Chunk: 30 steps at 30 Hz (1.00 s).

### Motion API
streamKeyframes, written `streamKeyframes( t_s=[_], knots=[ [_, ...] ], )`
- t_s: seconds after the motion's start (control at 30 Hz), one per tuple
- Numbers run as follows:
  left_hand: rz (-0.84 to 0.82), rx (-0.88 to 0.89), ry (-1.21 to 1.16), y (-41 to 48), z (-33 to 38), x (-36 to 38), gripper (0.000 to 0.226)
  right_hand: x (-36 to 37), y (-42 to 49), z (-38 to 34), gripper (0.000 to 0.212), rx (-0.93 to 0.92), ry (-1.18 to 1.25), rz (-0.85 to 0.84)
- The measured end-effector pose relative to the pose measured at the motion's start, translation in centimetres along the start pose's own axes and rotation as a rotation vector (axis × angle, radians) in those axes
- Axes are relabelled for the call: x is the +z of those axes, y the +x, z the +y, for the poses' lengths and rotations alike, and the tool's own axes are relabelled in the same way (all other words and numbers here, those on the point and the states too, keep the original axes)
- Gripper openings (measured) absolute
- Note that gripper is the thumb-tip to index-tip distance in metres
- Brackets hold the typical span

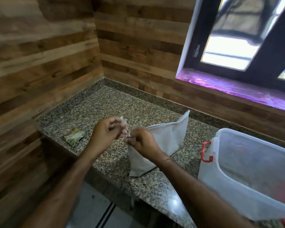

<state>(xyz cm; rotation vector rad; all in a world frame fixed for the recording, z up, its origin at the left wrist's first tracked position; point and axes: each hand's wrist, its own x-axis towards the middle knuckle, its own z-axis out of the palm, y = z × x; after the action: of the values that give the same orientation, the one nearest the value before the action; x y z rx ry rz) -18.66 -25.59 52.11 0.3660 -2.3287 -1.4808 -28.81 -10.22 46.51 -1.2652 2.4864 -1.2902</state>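
We judge the work to be in its middle, centred on the mouth of the white soft-sided pouch (169, 137), which stands on its lower edge on the speckled granite tabletop (113, 104), between our hands and the box to the right.

Our right hand (143, 143) has its fingers curled in a pinch at the near top corner of the pouch. The frame is blurred there, so we cannot tell whether it holds a zip tab or only the edge. Our left hand (105, 134) is raised just beside it, fingers bent round a small pale crumpled scrap (124, 123). The two hands are close together but not touching.

As for what is left, the top edge of the pouch looks slightly parted along its length, so we take it that the closing or opening is not finished. The small green-and-white sachet (74, 137) lies flat on the tabletop to the left, apart from the pouch and untouched.

The inside of the pouch is hidden from us. The large translucent plastic storage box (220, 178) with its red clip latch (206, 152) stands open-topped at the right. Something dark and reddish shows dimly through its wall, but we cannot say what.
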Motion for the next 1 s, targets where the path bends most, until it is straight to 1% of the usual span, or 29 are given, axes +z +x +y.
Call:
streamKeyframes(
  t_s=[0.03, 0.07, 0.1, 0.13, 0.17, 0.2, 0.23, 0.27, 0.37, 0.43, 0.47, 0.5, 0.57, 0.63, 0.67, 0.7, 0.77, 0.8, 0.87, 0.9, 0.97, 1.0],
  knots=[
    [0.045, -0.042, -0.073, -0.6, -0.9, 0.0, 0.010, -0.1, -0.1, 0.2, 0.041, 0.060, 0.061, 0.017],
    [0.073, -0.064, -0.053, -1.2, -2.1, 0.3, 0.009, -0.3, -0.3, 0.4, 0.043, 0.128, 0.161, 0.015],
    [0.056, -0.075, 0.020, -1.8, -3.2, 0.7, 0.006, -0.3, -0.4, 0.4, 0.041, 0.205, 0.284, -0.007],
    [0.000, -0.074, 0.071, -2.4, -4.1, 1.3, 0.005, -0.3, -0.5, 0.3, 0.038, 0.265, 0.421, -0.034],
    [-0.066, -0.058, 0.110, -2.8, -4.7, 2.0, 0.009, -0.3, -0.5, 0.2, 0.035, 0.306, 0.529, -0.058],
    [-0.104, -0.035, 0.114, -2.9, -5.0, 2.8, 0.010, -0.5, -0.4, 0.2, 0.034, 0.330, 0.598, -0.074],
    [-0.101, -0.014, 0.142, -2.8, -5.0, 3.4, 0.008, -0.7, -0.4, 0.1, 0.035, 0.346, 0.614, -0.081],
    [-0.075, 0.014, 0.171, -2.5, -5.2, 3.9, 0.010, -0.8, -0.3, 0.0, 0.035, 0.356, 0.606, -0.081],
    [0.017, 0.088, 0.287, -1.8, -5.9, 4.5, 0.037, -1.0, 0.1, -0.2, 0.031, 0.374, 0.529, -0.065],
    [0.020, 0.146, 0.302, -1.8, -6.3, 4.6, 0.040, -1.3, 0.4, 0.1, 0.031, 0.403, 0.431, -0.043],
    [0.013, 0.161, 0.301, -1.8, -6.6, 4.6, 0.041, -1.9, 0.6, 0.7, 0.030, 0.424, 0.383, -0.006],
    [-0.003, 0.161, 0.300, -1.7, -7.0, 4.4, 0.041, -2.6, 0.8, 1.5, 0.027, 0.458, 0.348, 0.055],
    [-0.060, 0.127, 0.286, -1.4, -8.0, 3.8, 0.038, -5.4, 1.0, 4.2, 0.025, 0.562, 0.290, 0.243],
    [-0.144, 0.088, 0.283, -1.2, -8.4, 2.7, 0.036, -9.0, 0.9, 7.4, 0.028, 0.643, 0.224, 0.439],
    [-0.192, 0.077, 0.292, -1.0, -8.2, 2.2, 0.035, -10.5, 0.9, 8.5, 0.030, 0.667, 0.172, 0.479],
    [-0.231, 0.075, 0.332, -0.7, -7.7, 2.0, 0.032, -11.4, 0.9, 9.1, 0.032, 0.686, 0.117, 0.474],
    [-0.275, 0.136, 0.500, 0.5, -5.9, 2.6, 0.025, -11.7, 1.0, 9.7, 0.035, 0.688, 0.042, 0.425],
    [-0.285, 0.177, 0.593, 1.4, -4.7, 3.5, 0.030, -11.5, 1.1, 9.5, 0.034, 0.690, 0.028, 0.412],
    [-0.312, 0.246, 0.788, 3.3, -2.8, 6.0, 0.050, -11.0, 1.5, 9.6, 0.033, 0.669, 0.026, 0.419],
    [-0.325, 0.270, 0.876, 4.0, -2.2, 7.1, 0.052, -10.9, 1.6, 9.9, 0.034, 0.655, 0.019, 0.425],
    [-0.336, 0.298, 0.975, 4.7, -2.0, 8.4, 0.040, -11.9, 1.6, 10.8, 0.033, 0.682, -0.009, 0.452],
    [-0.337, 0.309, 0.980, 4.7, -2.2, 8.4, 0.035, -12.8, 1.6, 11.1, 0.032, 0.706, -0.001, 0.475]
  ],
)
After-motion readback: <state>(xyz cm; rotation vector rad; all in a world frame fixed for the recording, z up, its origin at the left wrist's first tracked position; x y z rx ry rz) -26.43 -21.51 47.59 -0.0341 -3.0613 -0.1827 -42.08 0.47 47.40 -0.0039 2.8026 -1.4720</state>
